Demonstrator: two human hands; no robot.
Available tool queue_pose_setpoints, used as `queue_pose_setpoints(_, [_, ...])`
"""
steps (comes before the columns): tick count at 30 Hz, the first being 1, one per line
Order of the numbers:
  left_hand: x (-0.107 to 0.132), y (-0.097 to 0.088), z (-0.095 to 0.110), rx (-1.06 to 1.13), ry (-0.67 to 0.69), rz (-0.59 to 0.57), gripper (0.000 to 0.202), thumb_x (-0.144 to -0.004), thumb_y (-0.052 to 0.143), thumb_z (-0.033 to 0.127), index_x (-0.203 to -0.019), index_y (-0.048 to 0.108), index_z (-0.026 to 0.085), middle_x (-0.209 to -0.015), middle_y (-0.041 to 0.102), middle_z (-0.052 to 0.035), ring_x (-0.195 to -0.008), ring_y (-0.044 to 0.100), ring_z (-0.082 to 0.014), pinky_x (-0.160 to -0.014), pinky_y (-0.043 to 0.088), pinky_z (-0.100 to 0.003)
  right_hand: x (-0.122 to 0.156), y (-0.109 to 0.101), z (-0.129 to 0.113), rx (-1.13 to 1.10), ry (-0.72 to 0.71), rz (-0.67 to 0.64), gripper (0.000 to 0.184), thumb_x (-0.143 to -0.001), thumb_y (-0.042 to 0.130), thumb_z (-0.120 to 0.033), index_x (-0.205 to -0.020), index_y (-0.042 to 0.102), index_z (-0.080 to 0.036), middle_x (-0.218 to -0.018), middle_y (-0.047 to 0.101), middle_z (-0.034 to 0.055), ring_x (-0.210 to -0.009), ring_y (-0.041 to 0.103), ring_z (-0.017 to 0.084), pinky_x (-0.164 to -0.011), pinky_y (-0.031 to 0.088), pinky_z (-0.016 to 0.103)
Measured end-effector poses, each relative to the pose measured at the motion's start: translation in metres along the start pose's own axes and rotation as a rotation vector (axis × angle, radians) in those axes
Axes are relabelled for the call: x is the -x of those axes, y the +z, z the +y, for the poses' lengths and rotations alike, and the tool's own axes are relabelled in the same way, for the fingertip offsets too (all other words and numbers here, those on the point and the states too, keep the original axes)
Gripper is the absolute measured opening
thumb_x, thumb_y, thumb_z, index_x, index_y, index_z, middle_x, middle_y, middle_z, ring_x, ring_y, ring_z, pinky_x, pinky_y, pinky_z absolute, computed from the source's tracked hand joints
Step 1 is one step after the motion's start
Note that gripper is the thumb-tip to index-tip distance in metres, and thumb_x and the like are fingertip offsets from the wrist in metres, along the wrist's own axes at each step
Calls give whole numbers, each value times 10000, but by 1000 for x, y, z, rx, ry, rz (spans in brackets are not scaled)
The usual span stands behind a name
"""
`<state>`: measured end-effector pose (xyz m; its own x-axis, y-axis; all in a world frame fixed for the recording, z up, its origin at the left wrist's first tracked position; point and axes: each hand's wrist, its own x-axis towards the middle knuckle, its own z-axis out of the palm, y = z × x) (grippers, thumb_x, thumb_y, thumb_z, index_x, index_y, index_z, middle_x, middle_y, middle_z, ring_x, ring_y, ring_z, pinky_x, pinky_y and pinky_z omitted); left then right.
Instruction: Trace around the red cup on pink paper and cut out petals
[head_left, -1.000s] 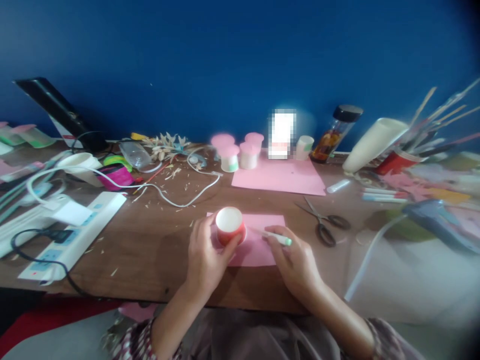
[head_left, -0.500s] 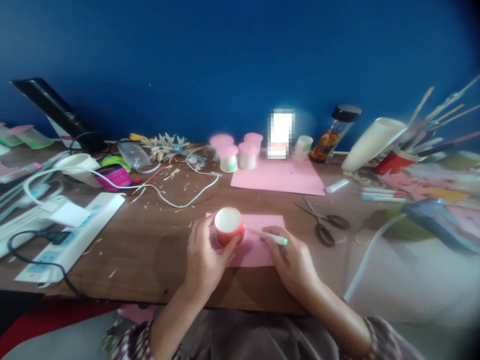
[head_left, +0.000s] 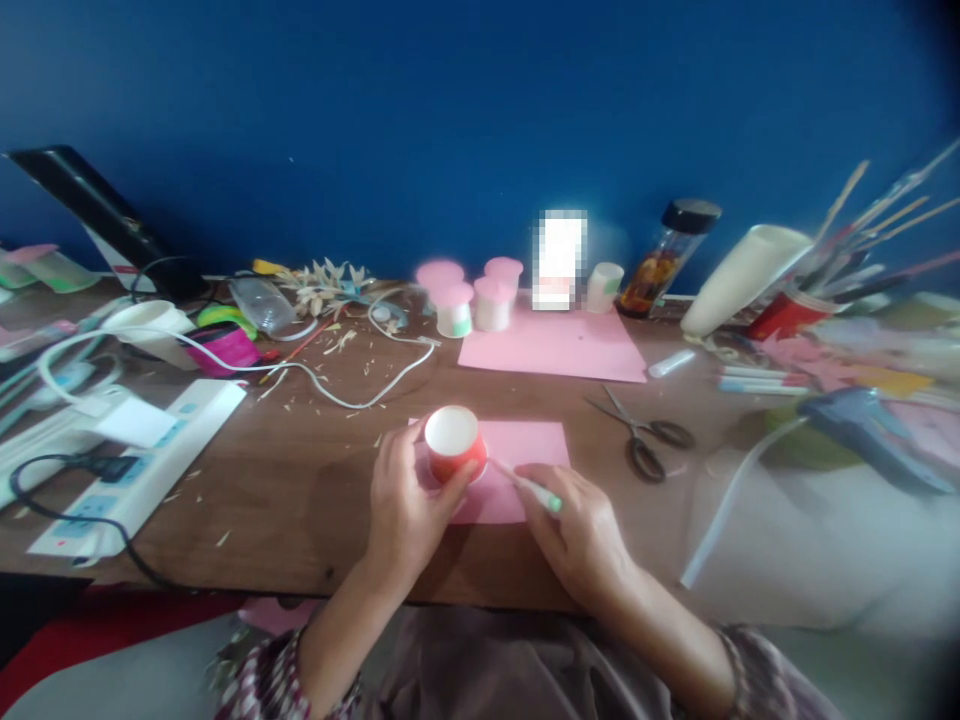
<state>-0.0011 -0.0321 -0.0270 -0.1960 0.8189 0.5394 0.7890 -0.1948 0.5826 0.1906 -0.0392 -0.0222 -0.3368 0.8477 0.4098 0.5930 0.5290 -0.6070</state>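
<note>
A small red paper cup (head_left: 452, 444) stands rim-down on a pink sheet of paper (head_left: 525, 448) near the front of the wooden table (head_left: 300, 490). My left hand (head_left: 405, 510) is wrapped round the cup and holds it against the sheet. In my right hand (head_left: 581, 535), fingers pinched, is a white pen with a green end (head_left: 529, 486). Its tip rests on the pink sheet right beside the cup's base.
Scissors (head_left: 641, 440) lie right of the sheet. A larger pink sheet (head_left: 555, 345) and several pink-topped cups (head_left: 472, 298) sit further back, with a bottle (head_left: 667, 258). A power strip (head_left: 139, 468) and white cables (head_left: 337, 390) are at left. A glue gun (head_left: 862, 425) and brushes lie right.
My right hand has slid the pen down and left around the cup's base. The left hand and cup have shifted only slightly with the view.
</note>
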Motion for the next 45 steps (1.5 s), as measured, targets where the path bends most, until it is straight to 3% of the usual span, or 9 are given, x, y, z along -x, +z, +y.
queue_pose_setpoints(12, [1, 0, 0, 7, -8, 1, 557, -662, 707, 411, -1120, 509, 162, -1023, 581, -89, -948, 551, -237, -831, 444, -372, 6, 1, -6, 37, -83, -7, 145, -892, 466, -190, -995, 558, -145, -797, 632, 66, -700, 580, 194, -657, 453, 308])
queue_pose_setpoints(45, [1, -1, -1, -1, -14, -3, 549, -670, 690, 423, -1120, 509, 168, -1017, 579, -93, -948, 551, -246, -829, 441, -384, 7, 2, -3, -2, -125, 28, 131, -866, 482, -159, -972, 560, -164, -791, 639, 52, -690, 596, 181, -657, 469, 309])
